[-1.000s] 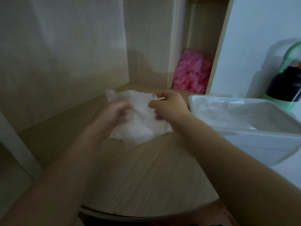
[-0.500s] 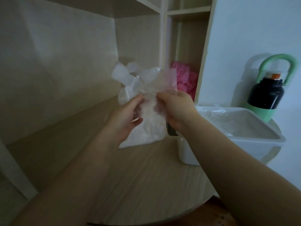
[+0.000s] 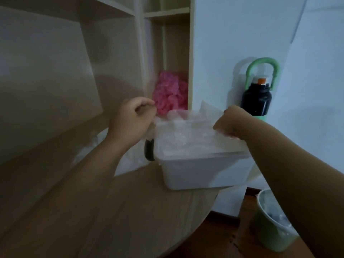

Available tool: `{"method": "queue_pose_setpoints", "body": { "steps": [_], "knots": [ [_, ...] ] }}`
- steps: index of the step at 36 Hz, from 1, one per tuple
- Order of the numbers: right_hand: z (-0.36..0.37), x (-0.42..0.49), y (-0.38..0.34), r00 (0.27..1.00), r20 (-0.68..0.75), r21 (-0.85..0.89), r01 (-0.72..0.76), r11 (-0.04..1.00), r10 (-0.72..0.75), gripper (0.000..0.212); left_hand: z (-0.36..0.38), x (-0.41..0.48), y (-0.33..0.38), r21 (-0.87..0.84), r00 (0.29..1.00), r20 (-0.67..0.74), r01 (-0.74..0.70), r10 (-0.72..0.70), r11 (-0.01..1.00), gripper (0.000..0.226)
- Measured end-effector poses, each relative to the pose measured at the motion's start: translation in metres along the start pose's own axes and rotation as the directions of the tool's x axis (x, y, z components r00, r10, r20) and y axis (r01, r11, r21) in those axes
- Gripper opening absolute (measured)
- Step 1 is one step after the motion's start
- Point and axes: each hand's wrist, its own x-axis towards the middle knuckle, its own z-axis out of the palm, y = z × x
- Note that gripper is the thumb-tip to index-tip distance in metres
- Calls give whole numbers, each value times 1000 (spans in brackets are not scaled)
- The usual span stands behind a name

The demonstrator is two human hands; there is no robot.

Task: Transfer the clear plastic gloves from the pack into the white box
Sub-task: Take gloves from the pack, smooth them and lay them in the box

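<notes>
Dim room corner: light-wood shelf unit (image 3: 111, 53), round wooden table (image 3: 130, 211), pale wall (image 3: 232, 34).
Light is low and flat, with soft shadows on the shelf panels. The shelf unit fills the left and centre behind the table: one wide bay, then narrow upright compartments at its right end. A crumpled pink bundle (image 3: 169, 92) sits in the lowest narrow compartment. The plain wall runs right of the unit. A black bottle (image 3: 256, 101) with a green loop handle stands against the wall at the table's far right edge. Dark wood floor (image 3: 219, 237) and dark baseboard (image 3: 223, 216) show below the table's right edge. A green bin (image 3: 268, 231) stands on the floor at lower right.
</notes>
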Motion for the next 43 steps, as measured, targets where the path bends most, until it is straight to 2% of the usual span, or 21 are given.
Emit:
{"method": "queue_pose_setpoints", "body": {
  "steps": [3,5,8,10,12,13,15,17,19,23,26,28,29,32,34,38,43],
  "knots": [
    [-7,-7,9,1000,-21,-209,-19,978,15,10,21,1,11,118,950,285,-165,126,979,15],
    [-9,-5,16,1000,-24,-309,-17,951,10,43,33,3,14,175,896,425,-219,127,960,16],
    [-11,-4,21,997,-66,-274,27,961,-46,79,43,8,16,223,814,578,-214,48,951,13],
    [-12,-5,21,977,-130,-345,115,932,-168,84,48,10,17,273,767,642,-218,-8,937,13],
    [-13,-3,21,943,-124,-453,223,863,-309,77,54,12,16,323,750,661,-248,-30,913,23],
    [-12,-3,19,934,-72,-468,278,839,-350,71,56,13,17,339,745,666,-265,-32,903,29],
    [-8,-3,16,938,103,-448,342,826,-332,63,61,13,20,362,706,706,-283,-63,888,38],
    [-1,0,17,931,279,-495,349,796,-234,62,66,13,23,418,617,770,-297,-162,858,41],
    [6,3,20,910,400,-590,348,728,-111,61,73,15,22,494,516,812,-359,-272,792,35],
    [20,15,26,839,542,-623,367,691,44,51,91,16,16,575,355,818,-454,-454,681,28],
    [24,17,27,818,572,-618,379,689,64,49,102,13,15,594,313,804,-454,-506,664,31],
    [23,14,25,839,544,-588,382,713,-2,54,101,11,14,586,334,810,-431,-482,686,31],
    [22,13,24,857,513,-559,378,738,-50,57,99,11,13,576,366,815,-422,-449,701,31],
    [20,9,20,912,353,-447,360,819,-209,55,82,14,13,526,545,796,-404,-265,749,41],
    [21,4,12,920,267,-382,375,845,-287,48,66,14,14,482,652,744,-370,-147,794,42],
    [35,-9,-13,897,168,-312,441,841,-408,44,30,10,9,318,802,597,-214,-20,924,33],
    [75,-38,-65,812,153,-217,584,782,-564,31,-33,-5,-21,311,933,360,-94,-25,946,26]
  ]
}}
